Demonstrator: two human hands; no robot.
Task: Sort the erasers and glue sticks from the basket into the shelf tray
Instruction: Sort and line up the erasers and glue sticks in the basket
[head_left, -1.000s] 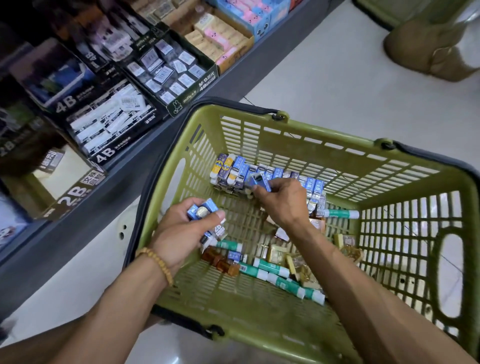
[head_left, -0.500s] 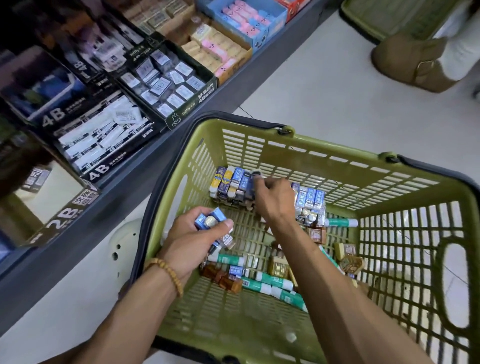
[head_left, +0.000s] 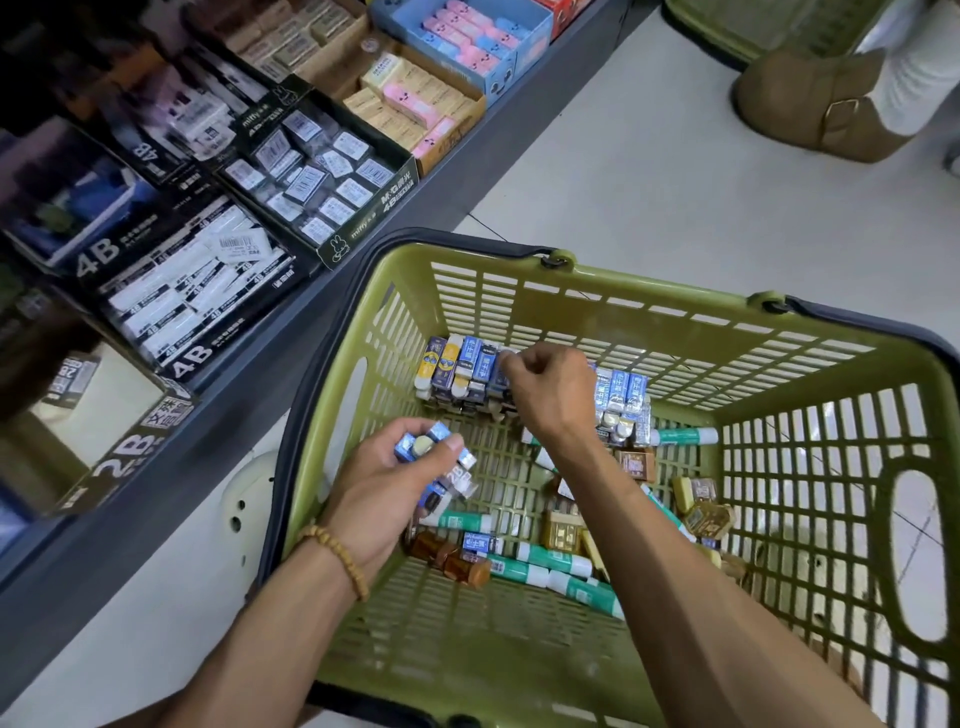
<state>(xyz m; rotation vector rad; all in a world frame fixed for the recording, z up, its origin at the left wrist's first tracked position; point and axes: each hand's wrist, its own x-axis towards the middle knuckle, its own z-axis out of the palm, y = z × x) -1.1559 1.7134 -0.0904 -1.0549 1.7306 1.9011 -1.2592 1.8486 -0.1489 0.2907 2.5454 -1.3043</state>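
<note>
The erasers (head_left: 470, 366), small sleeved blocks, are judged light and firm, best pinched across the short sides; they are stacked at the 12 o'clock wall of the basket (head_left: 597, 304). One is pinched there by the curled right hand (head_left: 545, 387). Several, perhaps four, are clutched in the left hand (head_left: 400, 478). About six glue sticks (head_left: 550, 564), judged smooth and prone to rolling, are counted toward 6 o'clock.

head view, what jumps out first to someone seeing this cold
The green basket fills the lower frame. Inside, the left hand grips a bunch of blue erasers, while the right hand pinches at the row of erasers along the far wall. Upper left, shelf trays hold boxed erasers.
</note>
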